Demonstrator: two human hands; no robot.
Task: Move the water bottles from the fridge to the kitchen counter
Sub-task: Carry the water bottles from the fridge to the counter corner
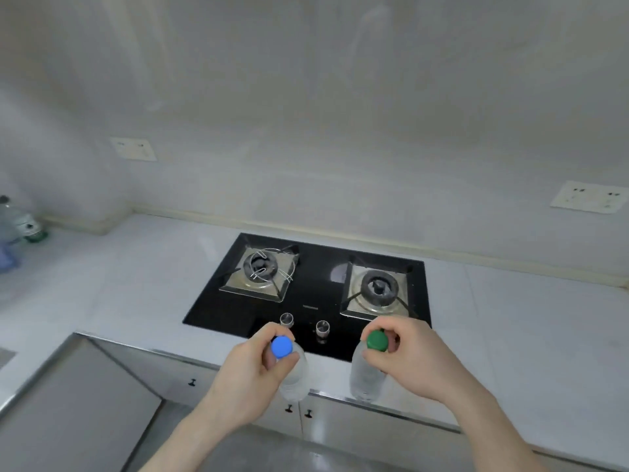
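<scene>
I hold two clear water bottles upright over the front edge of the white kitchen counter [136, 284]. My left hand [252, 373] grips the neck of the blue-capped bottle [295, 379]. My right hand [415, 359] grips the neck of the green-capped bottle [366, 376]. Both bottles hang in front of the black gas hob [316, 291], near its two knobs. Whether their bases touch the counter is hidden. The fridge is out of view.
A green-labelled bottle [29, 223] and a bluish object [6, 253] stand at the far left of the counter. Two burners sit on the hob. Wall sockets [590, 196] are on the backsplash. Cabinet doors [190, 379] with small knobs run below the counter.
</scene>
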